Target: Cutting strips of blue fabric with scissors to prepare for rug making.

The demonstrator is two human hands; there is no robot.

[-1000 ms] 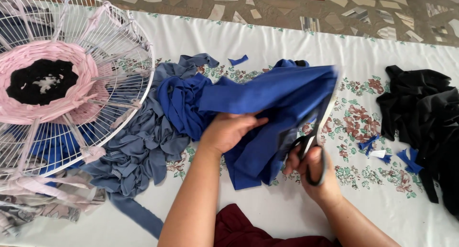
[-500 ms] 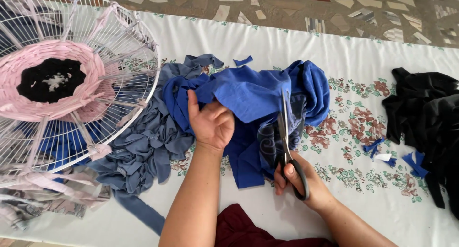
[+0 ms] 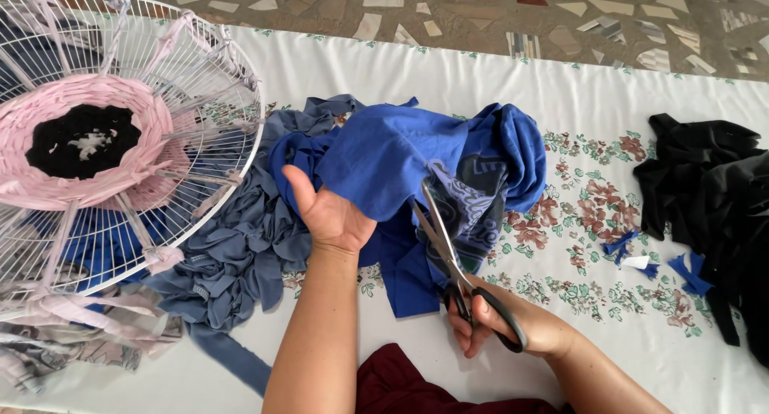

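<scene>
The bright blue cloth (image 3: 400,154) lies bunched near the middle of the white floral sheet (image 3: 609,126), soft knit fabric folded over itself, with a darker printed patch showing on its right side. The left hand (image 3: 332,214) grips the cloth's lower left edge: the thumb sticks up and out, the palm faces the camera, and the fingers are tucked behind the fabric (so how tightly they curl cannot be told). The right hand (image 3: 513,326) is closed around the black handles of a pair of scissors (image 3: 456,266), fingers through the loops; the long metal blades stand partly apart and run up and to the left, their tips at the cloth's lower edge, with fabric between them. Just left of the blue cloth lies a rumpled heap of grey-blue strips (image 3: 240,254), limp and ruffled, one strip trailing down toward the near edge. Further left sits a round white wire fan guard (image 3: 200,70), with pink fabric strips woven in a ring (image 3: 48,182) around a black centre, and more pale strips knotted on its spokes. Small blue scraps (image 3: 689,274) lie to the right on the sheet, near a pile of black fabric (image 3: 713,182). A dark red garment (image 3: 408,386) shows at the bottom edge, between the forearms. Beyond the sheet is a mosaic stone floor (image 3: 561,14).
</scene>
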